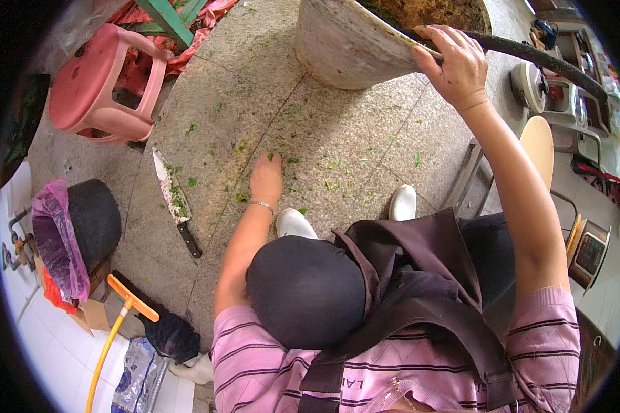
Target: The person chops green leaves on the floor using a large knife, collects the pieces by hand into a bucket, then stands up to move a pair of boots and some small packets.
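My right hand [454, 67] grips the near rim of a large, stained pale bucket [351, 51], fingers over the edge and thumb outside. The bucket seems tilted, with brown and green residue on its inner wall. A dark, curved pole or hose [542, 57] runs from behind this hand to the right. My left hand [266, 175], with a bracelet at the wrist, reaches down toward the floor; its fingers are mostly hidden, and a green leaf bit shows at it. Left of it, a kitchen knife [173, 193] with a black handle lies on the floor, chopped greens stuck to its blade.
Green leaf scraps [336, 173] litter the stone-tiled floor [227, 103]. A pink plastic stool [108, 85] stands at upper left. Below it are a black bin [95, 217] with a purple bag and a yellow-handled squeegee [106, 356]. To the right is a low metal frame [465, 178].
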`<state>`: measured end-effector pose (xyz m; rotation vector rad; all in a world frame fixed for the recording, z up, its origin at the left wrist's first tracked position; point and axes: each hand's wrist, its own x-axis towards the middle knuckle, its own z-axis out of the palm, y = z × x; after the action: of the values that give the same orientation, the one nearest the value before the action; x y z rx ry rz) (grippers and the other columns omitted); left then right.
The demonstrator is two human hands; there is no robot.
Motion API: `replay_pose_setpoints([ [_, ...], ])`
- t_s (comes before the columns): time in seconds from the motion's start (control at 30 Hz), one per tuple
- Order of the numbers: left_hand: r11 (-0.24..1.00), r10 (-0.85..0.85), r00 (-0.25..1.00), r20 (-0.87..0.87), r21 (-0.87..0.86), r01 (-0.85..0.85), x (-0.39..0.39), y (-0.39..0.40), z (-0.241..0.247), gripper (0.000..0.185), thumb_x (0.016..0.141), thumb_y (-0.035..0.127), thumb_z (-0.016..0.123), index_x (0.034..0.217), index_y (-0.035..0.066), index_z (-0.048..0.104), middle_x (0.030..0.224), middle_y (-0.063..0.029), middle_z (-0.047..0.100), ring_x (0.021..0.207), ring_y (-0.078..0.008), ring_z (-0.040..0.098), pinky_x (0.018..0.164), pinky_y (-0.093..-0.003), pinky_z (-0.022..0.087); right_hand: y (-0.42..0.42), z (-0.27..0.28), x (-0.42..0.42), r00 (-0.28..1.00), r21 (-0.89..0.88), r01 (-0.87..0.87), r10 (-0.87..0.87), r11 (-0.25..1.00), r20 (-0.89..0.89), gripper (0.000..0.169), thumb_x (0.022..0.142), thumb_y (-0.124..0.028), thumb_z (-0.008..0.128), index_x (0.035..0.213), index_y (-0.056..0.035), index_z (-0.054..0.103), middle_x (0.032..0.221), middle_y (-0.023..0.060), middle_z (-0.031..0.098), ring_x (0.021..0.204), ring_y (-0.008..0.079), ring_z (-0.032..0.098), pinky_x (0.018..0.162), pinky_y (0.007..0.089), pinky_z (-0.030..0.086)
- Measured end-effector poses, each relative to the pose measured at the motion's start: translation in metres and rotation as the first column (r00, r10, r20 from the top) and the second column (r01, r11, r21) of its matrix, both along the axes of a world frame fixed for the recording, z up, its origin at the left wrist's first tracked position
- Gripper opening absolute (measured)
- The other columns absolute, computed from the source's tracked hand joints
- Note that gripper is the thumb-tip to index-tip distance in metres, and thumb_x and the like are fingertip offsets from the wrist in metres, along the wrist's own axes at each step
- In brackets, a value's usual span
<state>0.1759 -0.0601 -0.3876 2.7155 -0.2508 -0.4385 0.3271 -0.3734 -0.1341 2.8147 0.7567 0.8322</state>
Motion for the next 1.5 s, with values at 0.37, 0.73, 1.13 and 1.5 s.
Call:
replay_pose_setpoints([
  [0.37, 0.734, -0.587, 0.797, 0.139, -0.323, 0.597, -0.039, -0.072, -0.005, 0.02, 0.079, 0.008, 0.052, 0.098, 0.013, 0.056, 0.104, -0.0103, 0.051, 0.095, -0.0295, 0.053, 0.077, -0.0369, 0.051, -0.002, -0.003, -0.001, 0.999, -0.02, 0.039, -0.039, 0.999, 0.024, 0.043, 0.079, -0.052, 0.056, 0.095, -0.0127, 0.066, 0.094, 0.0047, 0.066, 0.088, 0.0225, 0.062, 0.077, 0.0349, 0.047],
  [0.73, 0.863, -0.427, 0.903, -0.047, -0.319, 0.392, -0.017, -0.094, -0.044, 0.023, 0.079, 0.004, 0.05, 0.1, 0.009, 0.058, 0.106, -0.0093, 0.05, 0.101, -0.0277, 0.05, 0.079, -0.0379, 0.05, 0.003, 0.001, -0.003, 0.998, 0.0, 0.048, -0.048, 0.999, -0.029, 0.043, 0.077, -0.049, 0.058, 0.096, -0.0115, 0.066, 0.093, 0.0055, 0.065, 0.088, 0.0236, 0.061, 0.078, 0.0354, 0.046],
  [1.13, 0.941, 0.337, 0.929, 0.151, -0.096, -0.325, -0.06, 0.06, 0.019, 0.024, 0.075, 0.005, 0.058, 0.099, 0.004, 0.057, 0.105, -0.0221, 0.054, 0.098, -0.0371, 0.052, 0.084, -0.0423, 0.045, 0.007, 0.007, -0.006, 0.997, 0.011, 0.061, -0.061, 0.998, -0.053, 0.038, 0.08, -0.047, 0.058, 0.096, -0.013, 0.066, 0.093, 0.0034, 0.065, 0.089, 0.0221, 0.062, 0.077, 0.0343, 0.047],
  [1.5, 0.867, 0.478, 0.872, 0.104, -0.216, -0.449, 0.01, 0.078, 0.009, 0.019, 0.075, 0.004, 0.057, 0.093, 0.002, 0.06, 0.099, -0.0244, 0.054, 0.09, -0.0396, 0.054, 0.08, -0.0444, 0.047, 0.009, 0.008, -0.007, 0.992, 0.014, 0.085, -0.083, 0.996, -0.095, 0.037, 0.08, -0.045, 0.056, 0.094, -0.0114, 0.064, 0.093, 0.0047, 0.065, 0.089, 0.023, 0.061, 0.077, 0.0348, 0.046],
])
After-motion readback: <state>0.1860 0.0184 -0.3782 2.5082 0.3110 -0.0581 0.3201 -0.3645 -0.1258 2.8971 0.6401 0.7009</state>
